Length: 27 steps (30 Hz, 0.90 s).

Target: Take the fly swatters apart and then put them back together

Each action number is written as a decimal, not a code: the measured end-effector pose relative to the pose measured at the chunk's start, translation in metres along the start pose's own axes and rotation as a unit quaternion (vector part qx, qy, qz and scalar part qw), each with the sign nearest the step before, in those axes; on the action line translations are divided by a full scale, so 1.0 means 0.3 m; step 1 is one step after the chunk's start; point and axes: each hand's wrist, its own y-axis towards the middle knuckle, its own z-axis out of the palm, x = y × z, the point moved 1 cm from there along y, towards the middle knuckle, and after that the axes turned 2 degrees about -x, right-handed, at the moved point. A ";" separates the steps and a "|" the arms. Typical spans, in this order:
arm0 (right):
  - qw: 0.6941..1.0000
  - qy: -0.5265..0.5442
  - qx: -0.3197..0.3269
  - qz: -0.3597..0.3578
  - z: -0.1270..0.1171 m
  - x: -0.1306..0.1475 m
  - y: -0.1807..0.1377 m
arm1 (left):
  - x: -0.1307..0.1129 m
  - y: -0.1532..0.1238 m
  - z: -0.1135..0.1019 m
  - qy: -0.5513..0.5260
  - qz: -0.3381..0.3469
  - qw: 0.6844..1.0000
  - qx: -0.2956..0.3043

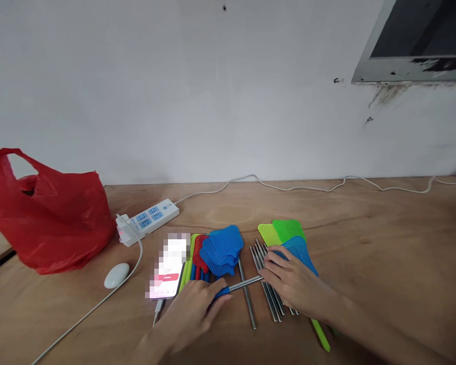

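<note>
Plastic bag is placed at the table's left edge, power strip just right of it. Near the front edge are ranged, left to right: phone, swatter-head stack, metal rods, second swatter-head stack.

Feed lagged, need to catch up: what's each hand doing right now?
Left hand: closed around the blue-handled rod.
Right hand: lying on the metal rods, fingertips at that rod's free end; grip cannot be told.
</note>
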 end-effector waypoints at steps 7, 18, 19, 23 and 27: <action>0.973 0.099 -0.126 0.168 -0.056 -0.090 -0.075 | 0.038 -0.049 -0.020 -0.075 -0.019 0.997 -0.028; 0.720 0.439 -0.190 0.502 0.097 -0.070 -0.187 | 0.018 -0.030 0.014 -0.059 -0.055 0.997 0.004; 0.716 0.446 -0.193 0.501 0.094 -0.071 -0.185 | 0.015 -0.029 0.017 -0.065 -0.058 0.996 0.004; 0.675 0.499 -0.207 0.502 0.065 -0.090 -0.165 | 0.004 -0.035 0.014 -0.094 -0.071 0.993 -0.009; 0.546 0.582 -0.198 0.570 0.035 -0.094 -0.144 | -0.013 -0.041 0.008 -0.127 -0.074 0.989 -0.015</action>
